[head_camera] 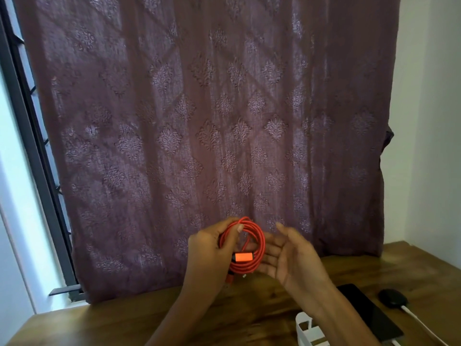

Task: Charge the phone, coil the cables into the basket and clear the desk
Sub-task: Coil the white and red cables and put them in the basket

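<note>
Pinched between the thumb and curled fingers of the left hand (208, 242), the bright red braided cable (245, 245) sits wound into a round hoop of several loops, held up in the air well above the brown wooden surface (224, 318). That grip closes on the hoop's left side, thumb on the front. The right hand (290, 255) is wide, palm turned toward the coil, fingers spread just beside and behind its right edge; whether they touch the loops cannot be told. An orange-cased plug (243, 257) lies across the lower part of the hoop, and a short tail hangs below the grip.

The step in hand looks to be finishing the coil before it goes to the basket. To do it well, the left pinch should stay firm on all loops at once, since braided cable tends to spring open. The right hand could tuck the loose tail and plug round the bundle to lock it.

Below and to the right of the grip, a white slotted plastic basket (305, 327) shows partly at the frame's bottom edge. Beside it lies a black slab-shaped phone (366, 313) with a white lead (419, 323) at its near end, seemingly already charging.
</note>
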A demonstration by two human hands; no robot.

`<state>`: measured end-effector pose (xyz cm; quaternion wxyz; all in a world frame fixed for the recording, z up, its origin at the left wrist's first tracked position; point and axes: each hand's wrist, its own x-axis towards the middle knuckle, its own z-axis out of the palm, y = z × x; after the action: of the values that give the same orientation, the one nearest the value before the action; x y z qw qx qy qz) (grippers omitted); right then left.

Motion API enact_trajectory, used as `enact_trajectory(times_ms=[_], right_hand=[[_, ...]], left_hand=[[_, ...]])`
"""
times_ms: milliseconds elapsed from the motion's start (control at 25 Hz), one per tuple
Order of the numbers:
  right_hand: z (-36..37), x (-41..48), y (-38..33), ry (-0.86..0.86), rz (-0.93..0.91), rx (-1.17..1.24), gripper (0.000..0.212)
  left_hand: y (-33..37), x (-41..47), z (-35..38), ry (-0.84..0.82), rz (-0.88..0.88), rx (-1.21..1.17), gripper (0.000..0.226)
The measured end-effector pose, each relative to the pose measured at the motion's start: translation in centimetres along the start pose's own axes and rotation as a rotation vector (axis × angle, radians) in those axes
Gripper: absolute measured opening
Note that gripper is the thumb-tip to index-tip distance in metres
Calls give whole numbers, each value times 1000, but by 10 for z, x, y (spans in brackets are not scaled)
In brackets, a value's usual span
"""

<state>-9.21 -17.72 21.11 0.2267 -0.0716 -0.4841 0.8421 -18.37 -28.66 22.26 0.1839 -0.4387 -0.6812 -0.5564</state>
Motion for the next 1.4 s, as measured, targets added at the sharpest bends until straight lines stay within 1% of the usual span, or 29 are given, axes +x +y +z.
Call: enact_trajectory(times_ms=[40,120,160,200,280,360,400,440,480,520,600,680,720,800,880,920,960,1040,1080,1120,1160,1200,1240,1280,1320,1400], right_hand=[[-1,-1,1,16,-35,-70,23],[-2,-3,5,52,-94,-168,30],[-3,-3,7,66,-100,-160,33],[-3,-3,9,69,-91,-117,36],[-2,-2,10,19,-33,45,48],[-6,0,11,-105,51,203,61],[-5,-2,10,-169,69,242,64],[-4,-5,8,-204,78,242,62],[-3,-6,6,-201,84,220,55],[-2,-7,4,-151,70,173,45],[0,-8,5,26,-20,-18,29],[0,-11,9,234,-200,-240,14],[3,-14,10,268,-260,-308,10],[8,-20,13,218,-278,-410,22],[14,-20,12,170,-225,-440,25],[14,-18,10,183,-191,-406,25],[13,-15,4,197,-147,-324,25],[6,-14,-10,151,-76,-220,25],[0,-12,-15,116,-108,-298,24],[-8,-10,-18,106,-195,-499,21],[-15,-9,-19,141,-322,-760,16],[-22,-7,-17,214,-452,-989,12],[-28,-4,-14,281,-550,-1133,12],[-30,-3,-10,326,-607,-1187,16],[-30,-2,-7,347,-637,-1177,18],[-29,-1,-1,375,-637,-1087,19]], left_hand=[[0,-1,0,0,14,10,16],[-2,-3,2,2,43,20,14],[-2,-5,2,4,55,27,14],[-3,-6,4,2,53,30,14],[-6,-6,6,-7,17,28,14],[-8,-6,9,-23,-20,13,16],[-8,-7,11,-30,-51,-5,16],[-8,-7,11,-31,-91,-35,18],[-8,-8,12,-25,-123,-66,20],[-10,-9,13,-9,-143,-88,21],[-13,-9,13,54,-145,-74,18],[-14,-10,13,137,-124,-35,14],[-14,-10,14,170,-107,-21,13],[-13,-12,17,201,-68,11,25],[-12,-14,20,204,-58,13,25],[-10,-14,20,194,-68,-8,20],[-9,-14,18,168,-89,-39,15],[-8,-12,14,76,-175,-128,19],[-7,-12,11,24,-235,-188,22],[-5,-11,9,-19,-292,-255,24],[-2,-11,7,-50,-337,-324,25],[2,-11,6,-78,-373,-396,25],[7,-11,6,-102,-401,-470,25],[12,-12,6,-122,-421,-540,24],[16,-13,6,-135,-436,-596,23],[20,-13,8,-139,-451,-662,22]])
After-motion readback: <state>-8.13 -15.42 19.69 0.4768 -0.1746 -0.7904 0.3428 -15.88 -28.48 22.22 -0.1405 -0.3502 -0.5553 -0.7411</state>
